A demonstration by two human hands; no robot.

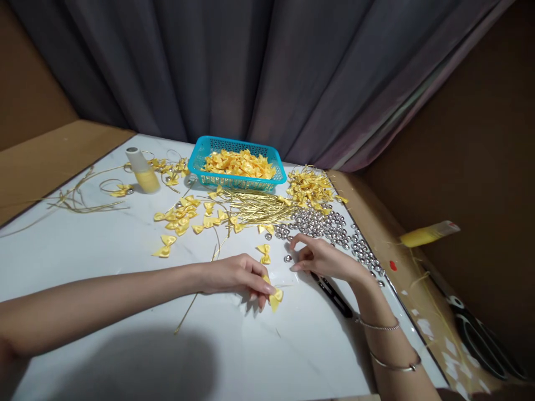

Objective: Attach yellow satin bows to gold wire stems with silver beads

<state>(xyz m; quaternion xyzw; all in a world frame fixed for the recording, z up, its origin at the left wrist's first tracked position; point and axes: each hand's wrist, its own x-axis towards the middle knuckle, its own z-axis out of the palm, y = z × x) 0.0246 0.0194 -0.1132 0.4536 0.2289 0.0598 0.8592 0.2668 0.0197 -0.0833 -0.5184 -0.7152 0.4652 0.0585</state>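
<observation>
My left hand [240, 278] pinches a yellow ribbon bow [276, 299] between thumb and fingers, just above the white tabletop. To its right, my right hand [320, 257] is curled with thumb and forefinger apart; no object shows between them. Close to those fingertips lies a single silver bead-like piece [287, 258], perhaps a small bell. A heap of the same silver pieces [313, 223] spreads behind and beside the right hand. Another loose yellow bow [264, 253] rests between the two hands. Under the right wrist is a slim black-handled tool [334, 295], partly covered.
At the back stands a blue basket [196, 159] of yellow bows. Gold ties [259, 207] lie before it, with a bow pile [311, 186] at right. A glue-like bottle [144, 172] stands at left. Black-handled scissors [480, 340] and a yellow bottle [428, 234] are beyond the right edge.
</observation>
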